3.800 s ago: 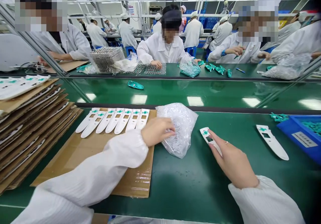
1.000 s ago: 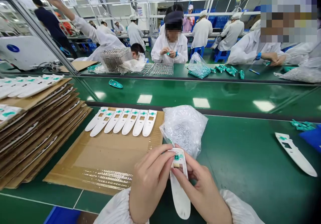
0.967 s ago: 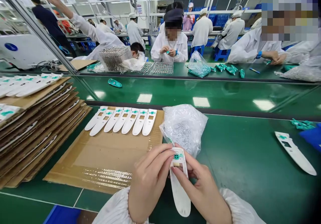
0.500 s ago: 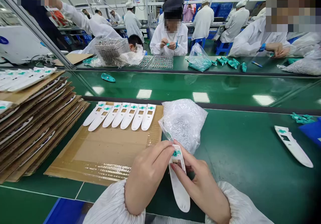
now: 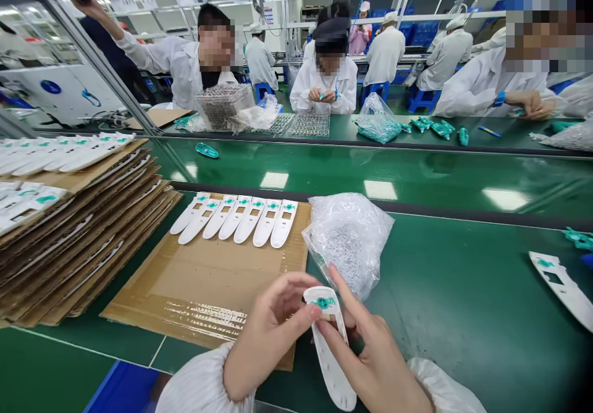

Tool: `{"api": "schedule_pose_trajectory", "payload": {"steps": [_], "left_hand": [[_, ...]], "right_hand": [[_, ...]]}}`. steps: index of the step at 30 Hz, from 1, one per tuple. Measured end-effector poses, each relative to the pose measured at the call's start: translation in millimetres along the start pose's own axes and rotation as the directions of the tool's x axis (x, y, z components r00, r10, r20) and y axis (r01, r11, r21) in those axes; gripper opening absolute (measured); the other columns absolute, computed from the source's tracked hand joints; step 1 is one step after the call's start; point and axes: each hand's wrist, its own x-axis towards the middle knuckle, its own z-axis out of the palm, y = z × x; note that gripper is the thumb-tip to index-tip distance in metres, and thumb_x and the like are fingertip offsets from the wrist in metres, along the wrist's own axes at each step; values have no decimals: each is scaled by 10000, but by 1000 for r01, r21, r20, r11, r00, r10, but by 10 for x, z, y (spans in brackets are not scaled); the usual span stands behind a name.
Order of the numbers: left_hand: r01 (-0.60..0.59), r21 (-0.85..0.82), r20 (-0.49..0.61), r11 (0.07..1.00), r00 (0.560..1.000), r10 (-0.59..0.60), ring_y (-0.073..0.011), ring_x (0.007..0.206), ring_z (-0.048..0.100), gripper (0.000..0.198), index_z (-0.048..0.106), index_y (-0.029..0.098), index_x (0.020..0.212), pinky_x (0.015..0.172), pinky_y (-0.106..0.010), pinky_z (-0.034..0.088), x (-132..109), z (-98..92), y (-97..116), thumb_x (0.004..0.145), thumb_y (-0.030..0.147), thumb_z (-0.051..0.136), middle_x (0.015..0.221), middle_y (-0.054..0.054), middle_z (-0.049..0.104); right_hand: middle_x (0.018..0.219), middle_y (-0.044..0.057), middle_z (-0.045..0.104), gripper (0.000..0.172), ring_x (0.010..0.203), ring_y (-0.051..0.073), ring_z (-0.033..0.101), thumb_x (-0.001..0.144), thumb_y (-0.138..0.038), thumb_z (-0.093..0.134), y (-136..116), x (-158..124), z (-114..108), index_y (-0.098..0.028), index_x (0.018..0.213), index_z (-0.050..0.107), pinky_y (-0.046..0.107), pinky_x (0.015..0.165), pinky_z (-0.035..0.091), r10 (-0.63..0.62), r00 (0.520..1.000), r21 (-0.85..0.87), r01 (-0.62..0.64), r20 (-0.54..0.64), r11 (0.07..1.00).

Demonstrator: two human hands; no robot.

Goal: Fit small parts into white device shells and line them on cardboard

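A long white plastic shell [image 5: 334, 363] with a rectangular opening and a green piece [image 5: 323, 302] near its upper end is held between both hands, its rounded end toward me. My left hand [image 5: 273, 329] is closed on the upper left edge, the thumb pressing just below the green piece and the fingers curled behind. My right hand [image 5: 373, 351] grips the right side, thumb by the opening and index finger pointing up past the edge. Just beyond my fingers sits a clear plastic bag [image 5: 352, 234] of small pale parts. Several similar shells [image 5: 250, 220] lie in a row on cardboard [image 5: 185, 277].
Stacked cardboard sheets [image 5: 92, 240] with white shells between them rise at left. Another shell [image 5: 560, 286] lies at right, near green pieces [image 5: 577, 238]. Past a green channel with one green part [image 5: 206, 150], co-workers [image 5: 324, 86] sit at the opposite bench.
My left thumb has moved onto the shell's front below the green piece, and my right index finger has lifted off the top edge. The view has shifted, and a co-worker at left has come upright.
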Motion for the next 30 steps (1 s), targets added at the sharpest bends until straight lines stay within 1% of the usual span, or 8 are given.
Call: {"api": "schedule_pose_trajectory", "payload": {"steps": [7,10,14,18,20,23,26,30], "left_hand": [[-57,273,-64,960,995,77,-190,929,688,182,696,175,938,860,-288,547,-89,-241,341,938,354,664,982,-56,726],[-69,409,26,910,998,64,-209,955,714,256,675,178,1029,839,-302,585,-16,-486,444,961,415,607,1033,-71,741],[-96,874,-62,475,950,306,-254,1217,634,418,585,187,1290,1069,-424,511,190,-1186,447,1032,439,372,1318,-115,669],[7,956,-114,293,930,349,-360,1388,478,480,619,126,1256,1192,-588,324,289,-1952,313,992,390,318,1351,-185,638],[34,972,-109,232,942,317,-367,1421,446,512,603,114,1305,1180,-584,348,266,-2173,210,990,383,302,1367,-188,634],[57,983,-102,174,960,260,-361,1463,398,553,541,95,1394,1172,-572,369,236,-2313,68,1000,391,291,1446,-191,580],[61,988,-91,142,971,220,-342,1485,366,566,490,104,1450,1191,-568,343,289,-2346,5,1015,394,274,1501,-168,536],[27,993,-53,117,973,226,-354,1490,350,569,448,111,1485,1186,-599,328,402,-2257,48,1035,408,266,1521,-170,512]], "right_hand": [[856,6,700,868,728,174,680,1009,-374,524,28,36,167,-287,1642,-63,257,641,565,7,943,275,-104,332,956],[801,6,688,908,714,189,682,1017,-412,508,12,79,225,-254,1625,-148,281,649,562,-10,930,274,-98,369,957],[821,26,674,920,727,203,663,1027,-499,472,-36,234,191,-245,1613,-190,312,651,562,21,946,304,-125,325,944],[771,-13,620,926,676,179,606,1032,-469,471,-40,539,114,-265,1598,-233,307,642,547,1,944,242,-86,329,966],[771,-20,602,870,664,169,584,1037,-439,451,-11,703,90,-259,1620,-169,310,656,544,-13,938,178,-52,346,983],[760,-14,563,713,666,172,573,1033,-446,411,67,894,59,-219,1650,134,331,683,559,-29,944,3,30,328,1000],[784,17,593,627,721,196,601,1032,-467,381,158,1001,15,-170,1584,378,355,720,570,-27,960,-134,67,279,989],[812,46,661,610,743,220,638,1040,-447,361,193,1073,-64,-132,1559,412,369,731,561,-29,975,-219,78,218,973]]}}
